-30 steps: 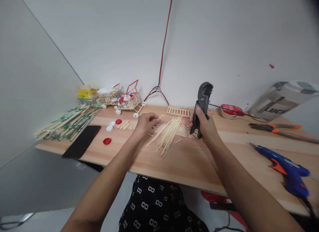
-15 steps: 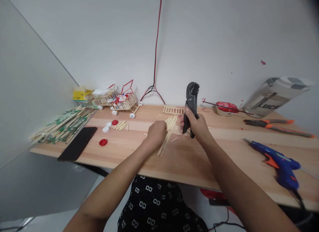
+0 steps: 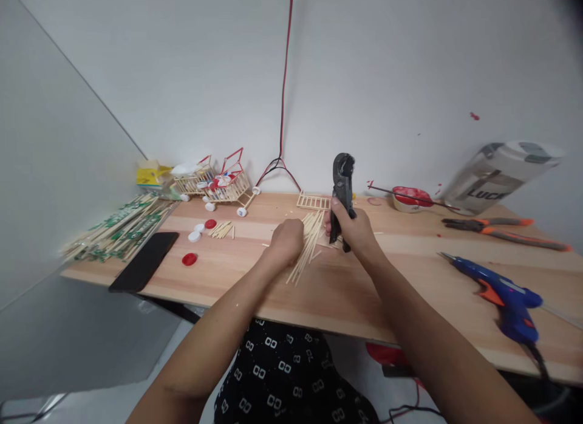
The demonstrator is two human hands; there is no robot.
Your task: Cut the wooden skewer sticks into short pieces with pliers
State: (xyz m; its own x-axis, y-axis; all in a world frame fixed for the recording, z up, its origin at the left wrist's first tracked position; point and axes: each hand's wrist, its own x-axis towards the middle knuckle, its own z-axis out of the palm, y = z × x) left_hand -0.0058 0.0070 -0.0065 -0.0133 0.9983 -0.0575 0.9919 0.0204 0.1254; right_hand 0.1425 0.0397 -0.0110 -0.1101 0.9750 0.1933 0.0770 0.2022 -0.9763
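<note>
My right hand [image 3: 356, 230] grips the handles of a black cutter [image 3: 341, 187], held upright over the wooden table [image 3: 346, 284]. My left hand [image 3: 286, 242] rests curled, knuckles up, on a loose bundle of thin bamboo sticks [image 3: 308, 245] lying in the middle of the table; its fingertips are hidden, so what they pinch is unclear. A small stick ladder panel [image 3: 313, 200] lies just behind the sticks, by the wall.
Two stick-built carts [image 3: 223, 184], bottle caps [image 3: 197, 235], a black phone [image 3: 144, 261] and packaged chopsticks [image 3: 119, 225] sit at the left. At the right lie a blue glue gun [image 3: 498, 293], orange-handled pliers [image 3: 496, 228], a red-stained bowl [image 3: 412, 198] and a metal can [image 3: 498, 175].
My left hand moved right from beside the stick bundle and closed down onto it. My right hand with the cutter shifted slightly left toward it.
</note>
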